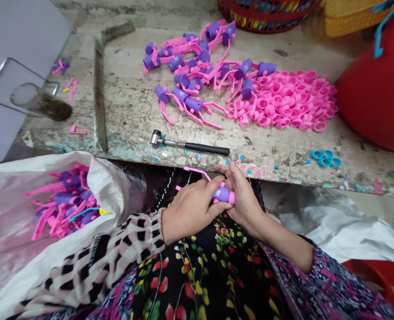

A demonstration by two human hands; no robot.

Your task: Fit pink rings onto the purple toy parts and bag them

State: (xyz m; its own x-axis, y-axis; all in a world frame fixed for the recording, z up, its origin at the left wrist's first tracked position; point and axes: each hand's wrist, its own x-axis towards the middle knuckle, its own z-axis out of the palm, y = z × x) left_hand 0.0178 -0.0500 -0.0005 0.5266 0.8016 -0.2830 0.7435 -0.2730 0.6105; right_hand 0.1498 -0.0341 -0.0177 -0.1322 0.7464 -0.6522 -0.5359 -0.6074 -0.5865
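Observation:
Over my lap, just below the bench edge, I hold a small purple plastic cup-shaped part (222,194) with pink arms and a pink ring at its right end. My left hand (193,206) is closed round it from the left, thumb and fingers gripping the purple body. From the right, my right hand (245,198) is wrapped against the ringed end; some of its fingers are hidden behind the part. A pink arm sticks out past my left fingers. Nearest on the bench lies a small hammer (190,146) with a black handle.
On the bench (126,120) lie similar purple-and-pink parts (194,105), a heap of pink rings (283,102), several blue rings (325,158), a bent metal bar (99,98) and a glass (55,106). A red bucket (376,89) stands right; a white sack (106,186) holds more parts at left.

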